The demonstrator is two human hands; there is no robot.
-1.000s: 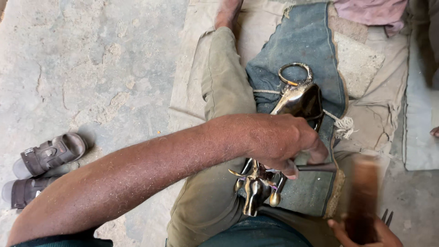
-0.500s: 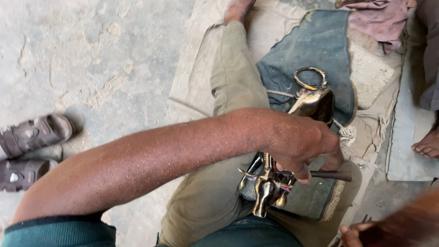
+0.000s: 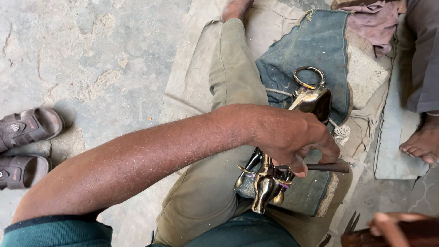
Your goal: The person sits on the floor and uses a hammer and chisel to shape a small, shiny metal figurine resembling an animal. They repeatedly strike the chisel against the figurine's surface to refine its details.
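The mallet (image 3: 388, 231) is lowered from its raised, blurred position to the right of the left hand (image 3: 292, 137), now low beside it.

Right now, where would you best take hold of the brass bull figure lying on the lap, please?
Probably around the brass bull figure's smooth body, from above. The horned head is spiky, the tail ring thin, and the left hand already presses a dark rod across the middle.
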